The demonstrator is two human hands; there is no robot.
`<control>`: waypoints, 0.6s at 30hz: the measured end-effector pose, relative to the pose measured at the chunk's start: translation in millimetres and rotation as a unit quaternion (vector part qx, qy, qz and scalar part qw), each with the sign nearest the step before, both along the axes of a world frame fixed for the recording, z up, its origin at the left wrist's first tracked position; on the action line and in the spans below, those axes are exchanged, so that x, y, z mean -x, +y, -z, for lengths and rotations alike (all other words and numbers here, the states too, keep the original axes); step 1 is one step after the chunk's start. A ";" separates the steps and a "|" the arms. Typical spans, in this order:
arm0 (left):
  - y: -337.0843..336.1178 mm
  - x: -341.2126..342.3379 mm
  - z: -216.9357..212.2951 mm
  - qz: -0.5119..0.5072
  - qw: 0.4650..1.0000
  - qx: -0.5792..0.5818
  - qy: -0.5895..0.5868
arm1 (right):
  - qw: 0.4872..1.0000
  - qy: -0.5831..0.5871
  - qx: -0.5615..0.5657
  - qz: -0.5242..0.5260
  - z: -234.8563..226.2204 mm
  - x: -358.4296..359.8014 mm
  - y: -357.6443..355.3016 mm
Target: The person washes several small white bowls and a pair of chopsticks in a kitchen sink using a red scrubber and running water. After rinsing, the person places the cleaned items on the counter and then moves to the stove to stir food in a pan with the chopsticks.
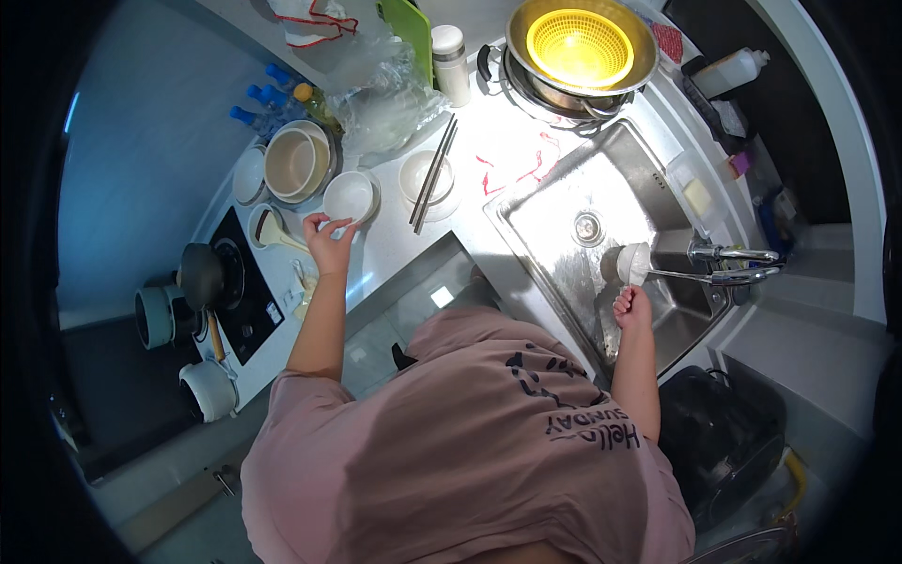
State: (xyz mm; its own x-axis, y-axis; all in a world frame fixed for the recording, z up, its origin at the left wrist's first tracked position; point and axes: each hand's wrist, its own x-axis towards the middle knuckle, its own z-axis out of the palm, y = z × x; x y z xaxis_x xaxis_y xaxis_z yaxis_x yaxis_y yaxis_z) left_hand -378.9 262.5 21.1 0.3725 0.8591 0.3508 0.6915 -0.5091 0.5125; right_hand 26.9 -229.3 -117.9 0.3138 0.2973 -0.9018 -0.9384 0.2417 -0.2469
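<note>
At the near rim of a white bowl (pixel 349 196) on the left counter, my left hand (pixel 329 242) has its thumb and fingers pinched. The bowl seems stacked on another one. Over the sink (pixel 526 246), my right hand (pixel 632 308) is closed against the lower edge of a small white bowl (pixel 634 264). This bowl is tipped on its side below the faucet (pixel 714 274); the exact grip is hard to see. Right of my left hand, dark chopsticks (pixel 434 174) lie across another pale bowl (pixel 413 179).
Beige bowls (pixel 289 163) and a ladle (pixel 279 235) sit left of my left hand, near the cooktop (pixel 246 315) with its pan (pixel 201 274). A plastic bag (pixel 381 108) lies behind. A yellow colander (pixel 580 47) rests in a metal basin (pixel 648 56) beyond the sink.
</note>
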 end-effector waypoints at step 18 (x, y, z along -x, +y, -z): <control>-79.8 -71.7 -45.3 0.183 0.966 -0.138 0.122 | 0.607 -0.481 0.534 -0.338 -50.3 4.2 16.2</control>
